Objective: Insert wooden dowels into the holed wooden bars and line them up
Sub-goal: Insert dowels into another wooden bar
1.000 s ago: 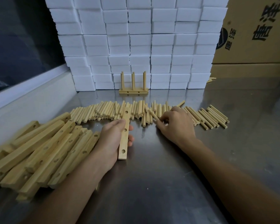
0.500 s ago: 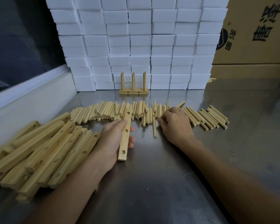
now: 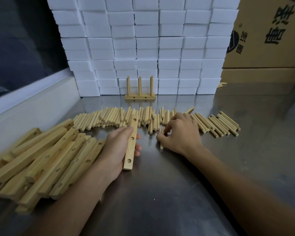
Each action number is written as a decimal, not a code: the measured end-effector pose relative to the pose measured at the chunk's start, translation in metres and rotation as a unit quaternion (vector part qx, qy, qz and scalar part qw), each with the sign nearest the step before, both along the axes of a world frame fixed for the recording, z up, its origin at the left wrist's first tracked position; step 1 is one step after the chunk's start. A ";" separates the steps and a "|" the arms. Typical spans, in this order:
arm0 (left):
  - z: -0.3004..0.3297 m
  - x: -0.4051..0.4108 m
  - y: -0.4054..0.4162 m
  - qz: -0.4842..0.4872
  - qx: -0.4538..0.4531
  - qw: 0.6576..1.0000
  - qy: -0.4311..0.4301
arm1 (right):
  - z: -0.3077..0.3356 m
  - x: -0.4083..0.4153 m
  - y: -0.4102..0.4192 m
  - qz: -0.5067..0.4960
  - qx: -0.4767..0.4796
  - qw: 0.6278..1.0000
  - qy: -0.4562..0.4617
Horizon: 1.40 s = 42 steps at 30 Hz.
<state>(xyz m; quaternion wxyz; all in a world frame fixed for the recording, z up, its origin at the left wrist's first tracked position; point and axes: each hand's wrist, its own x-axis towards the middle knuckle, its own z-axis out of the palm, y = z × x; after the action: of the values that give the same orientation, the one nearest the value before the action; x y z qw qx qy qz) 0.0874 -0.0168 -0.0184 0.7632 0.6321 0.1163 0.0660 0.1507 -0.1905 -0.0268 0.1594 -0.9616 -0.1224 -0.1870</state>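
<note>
My left hand (image 3: 119, 147) grips a holed wooden bar (image 3: 131, 142) that lies lengthwise on the metal table, three holes facing up. My right hand (image 3: 179, 133) is curled over a loose dowel (image 3: 161, 145) pulled out of the row of dowels (image 3: 126, 118); its fingertips pinch that dowel near the top end. A finished bar with three upright dowels (image 3: 140, 91) stands at the back against the white blocks. A heap of holed bars (image 3: 46, 157) lies at the left beside my left forearm.
A wall of stacked white foam blocks (image 3: 143, 45) closes the back. Cardboard boxes (image 3: 271, 34) stand at the back right. A raised white ledge (image 3: 32, 103) runs along the left. More dowels (image 3: 220, 123) lie to the right of my right hand on the steel table (image 3: 177, 193).
My right hand has drawn back toward me from the dowel row, dragging one dowel out with it. My left hand and its bar have stayed in place.
</note>
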 end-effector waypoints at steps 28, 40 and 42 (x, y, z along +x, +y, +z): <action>-0.004 0.004 0.001 0.001 0.005 1.000 -0.002 | -0.002 -0.017 0.014 0.041 0.173 0.975 -0.136; -0.007 0.005 0.003 -0.005 0.006 1.000 -0.010 | -0.005 -0.011 0.012 0.116 0.210 0.964 -0.112; -0.007 0.005 0.002 -0.004 0.002 1.000 -0.014 | -0.005 -0.009 0.011 0.126 0.233 0.958 -0.109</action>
<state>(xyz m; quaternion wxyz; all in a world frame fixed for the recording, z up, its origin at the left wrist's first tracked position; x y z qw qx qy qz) 0.0925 -0.0145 -0.0250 0.7637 0.6333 0.1026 0.0718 0.1414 -0.1796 -0.0320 0.3870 -0.8484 -0.2124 -0.2922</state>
